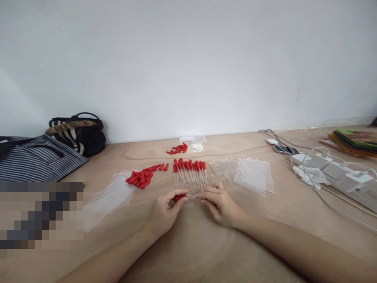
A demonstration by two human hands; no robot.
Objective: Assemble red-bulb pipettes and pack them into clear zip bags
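Observation:
Near the front of the table, my left hand [167,208] pinches a red rubber dropper bulb [179,197] between thumb and fingers. A thin clear dropper tube [191,197] spans the gap from the bulb to my right hand [219,204], whose fingertips are closed on its far end. Whether the tube sits inside the bulb is hidden by my left fingers. Just beyond my hands lies a row of droppers with red bulbs [190,166]. Loose red bulbs [140,179] are heaped to the left, and bare clear tubes [224,169] lie side by side to the right.
Clear plastic bags [256,175] lie under some tubes, with another bag [114,194] at left. More bulbs [179,148] lie farther back. Bags [76,133] stand left. A power strip [347,177] with cables is at right, beside coloured sheets [347,142] and another person's hand [365,136].

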